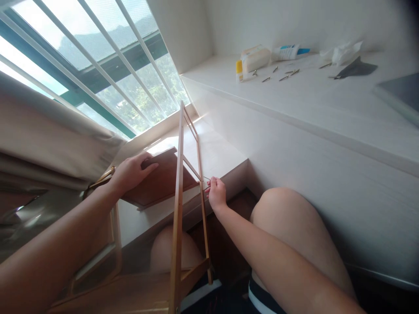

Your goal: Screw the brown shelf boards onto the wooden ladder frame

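A light wooden frame (178,196) with slim rails stands tilted in front of me. My left hand (134,172) is closed over the upper edge of a brown wooden panel (163,174), which meets the frame's far rail at its right end. By that joint, my right hand (216,193) pinches a thin metal rod (206,177) pointed at the rail. The fingers hide most of the rod, so its exact kind does not show.
Several loose screws (284,78) lie on the white ledge (314,104), near a yellow-capped glue stick (239,71), a blue-capped tube (290,52), a soft white pack (255,57) and a grey pouch (355,69). A barred window (114,56) and a curtain (52,126) are at left.
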The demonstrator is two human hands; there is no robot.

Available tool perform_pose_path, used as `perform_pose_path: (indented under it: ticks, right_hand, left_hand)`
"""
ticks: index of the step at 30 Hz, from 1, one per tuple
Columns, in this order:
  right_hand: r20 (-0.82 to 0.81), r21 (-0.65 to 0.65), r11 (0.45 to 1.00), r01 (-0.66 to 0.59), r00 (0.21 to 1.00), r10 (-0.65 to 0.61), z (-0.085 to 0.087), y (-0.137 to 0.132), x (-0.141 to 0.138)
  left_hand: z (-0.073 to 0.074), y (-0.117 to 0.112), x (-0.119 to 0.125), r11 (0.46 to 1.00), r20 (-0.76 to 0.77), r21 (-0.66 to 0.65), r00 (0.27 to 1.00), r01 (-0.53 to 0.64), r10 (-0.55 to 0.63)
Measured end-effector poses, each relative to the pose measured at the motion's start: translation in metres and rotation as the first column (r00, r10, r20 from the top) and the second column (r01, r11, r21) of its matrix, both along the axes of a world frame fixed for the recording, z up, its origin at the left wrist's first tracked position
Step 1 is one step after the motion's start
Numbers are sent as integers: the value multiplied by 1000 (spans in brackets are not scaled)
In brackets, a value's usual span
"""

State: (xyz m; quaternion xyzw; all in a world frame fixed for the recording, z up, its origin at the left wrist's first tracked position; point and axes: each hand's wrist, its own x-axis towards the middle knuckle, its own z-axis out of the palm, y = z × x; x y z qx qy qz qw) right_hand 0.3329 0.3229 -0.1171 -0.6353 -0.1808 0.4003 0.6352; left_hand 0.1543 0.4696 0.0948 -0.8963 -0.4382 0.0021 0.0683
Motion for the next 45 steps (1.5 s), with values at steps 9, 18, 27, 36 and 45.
perform_pose_path:
  ticks: [9, 18, 27, 36, 45]
  right_hand:
    - [328, -229, 964, -137, 921, 209, -18, 0, 24]
    - [424, -246, 943, -224, 850, 312, -30, -5, 29]
    - [472, -240, 948, -207, 829, 300, -32, -5, 28]
    - [523, -257, 944, -206, 792, 316, -31, -5, 28]
    - [545, -243, 952, -187, 785, 294, -31, -4, 31]
  left_hand:
    - [-1, -38, 21, 999, -43, -2, 998, 49, -49]
    - [5, -62, 57, 993, 98, -113, 995, 47, -36]
    - [5, -69, 90, 981, 33, -146, 991, -124, 130]
    - [3, -69, 98, 985, 56, -122, 990, -124, 132]
    - [5, -75, 97, 984, 34, -135, 992, -114, 120]
